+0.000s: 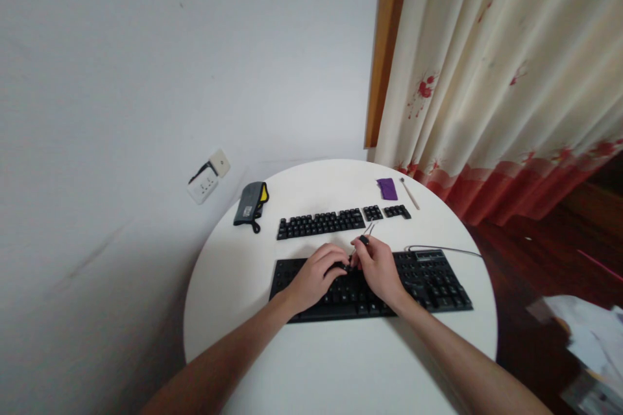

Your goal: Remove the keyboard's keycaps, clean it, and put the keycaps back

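A black keyboard (435,279) lies across the table in front of me, and both hands are over its upper middle part. My left hand (318,272) is closed, thumb and fingers pinched at a small black piece that looks like a keycap (347,266). Right beside it, my right hand (377,266) curls around a keycap puller (364,240), its black handle in the fingers and its thin wires pointing away from me. The fingertips of the two hands nearly meet, hiding the keys beneath them. Beyond the hands, loose black keycaps (321,224) stand in ordered rows.
A grey pouch with yellow inside (250,204) lies at the table's left edge. Back right are a purple cloth (387,189) and a thin brush (409,193). The keyboard's cable (448,248) runs off the right side of the round white table (233,337).
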`<action>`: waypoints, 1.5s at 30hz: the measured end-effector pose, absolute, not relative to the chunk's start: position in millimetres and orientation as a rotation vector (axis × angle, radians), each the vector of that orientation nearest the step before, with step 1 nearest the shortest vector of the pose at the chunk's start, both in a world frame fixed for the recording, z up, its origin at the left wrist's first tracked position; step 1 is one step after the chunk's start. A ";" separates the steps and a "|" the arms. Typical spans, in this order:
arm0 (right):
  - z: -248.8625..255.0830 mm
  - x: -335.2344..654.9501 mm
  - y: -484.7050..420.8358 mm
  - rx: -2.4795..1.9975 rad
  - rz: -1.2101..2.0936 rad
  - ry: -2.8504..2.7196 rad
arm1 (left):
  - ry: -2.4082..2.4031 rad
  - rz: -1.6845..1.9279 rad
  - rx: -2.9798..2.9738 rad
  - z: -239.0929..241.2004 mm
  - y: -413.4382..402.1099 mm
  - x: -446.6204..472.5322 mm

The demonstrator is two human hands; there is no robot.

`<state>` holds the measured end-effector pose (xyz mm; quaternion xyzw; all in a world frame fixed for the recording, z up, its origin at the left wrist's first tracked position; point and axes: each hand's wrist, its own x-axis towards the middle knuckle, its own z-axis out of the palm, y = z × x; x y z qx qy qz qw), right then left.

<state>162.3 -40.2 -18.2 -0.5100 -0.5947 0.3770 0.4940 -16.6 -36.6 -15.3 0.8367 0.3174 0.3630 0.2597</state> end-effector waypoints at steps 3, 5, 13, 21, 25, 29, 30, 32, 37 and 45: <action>-13.4 165.3 -41.4 -1.230 0.755 -1.499 | 0.915 1.053 2.152 -13.8 -34.0 -17.5; -10.3 166.6 -42.9 -1.148 0.652 -1.579 | 0.991 1.117 2.094 -14.3 -31.4 -19.0; -8.3 160.8 -50.1 -0.965 0.742 -1.872 | 1.039 1.208 1.924 -21.3 -26.1 -25.4; -3.0 167.4 -50.6 -1.036 0.900 -1.876 | 0.954 1.175 1.972 -23.7 -25.2 -26.0; -6.4 178.5 -40.0 -1.095 0.892 -1.883 | 0.965 1.159 2.004 -22.1 -25.4 -25.5; -15.5 222.9 -4.4 -1.428 0.654 -1.840 | 1.067 1.182 1.982 -17.8 -24.5 -27.5; -18.2 237.5 6.4 -1.581 0.584 -1.814 | 1.077 1.178 1.979 -17.1 -24.2 -28.0; -23.4 264.9 26.2 -1.787 0.508 -1.770 | 1.091 1.163 1.977 -16.5 -23.6 -28.6; -36.9 297.5 52.2 -1.897 0.487 -1.736 | 1.074 1.107 1.993 -16.7 -23.5 -28.0; -44.8 300.0 52.4 -1.968 0.484 -1.695 | 1.017 1.070 2.034 -16.0 -24.1 -28.5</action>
